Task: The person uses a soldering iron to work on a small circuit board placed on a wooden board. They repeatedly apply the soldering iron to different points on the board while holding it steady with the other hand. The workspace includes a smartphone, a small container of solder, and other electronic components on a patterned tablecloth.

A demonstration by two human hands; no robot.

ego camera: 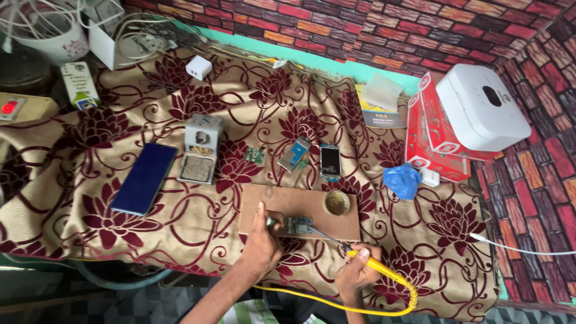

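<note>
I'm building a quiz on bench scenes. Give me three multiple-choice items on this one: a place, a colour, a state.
1. Where does the small circuit board lie?
A. on the wooden board
B. on the red boxes
C. on the dark phone

2. What colour is the soldering iron handle?
A. blue
B. yellow
C. white

3. What is the right hand doing?
A. resting open
B. gripping the iron
C. holding a phone

A: it lies on the wood near the left hand.
B: handle and cord are yellow.
B: fingers wrap the handle.
</note>
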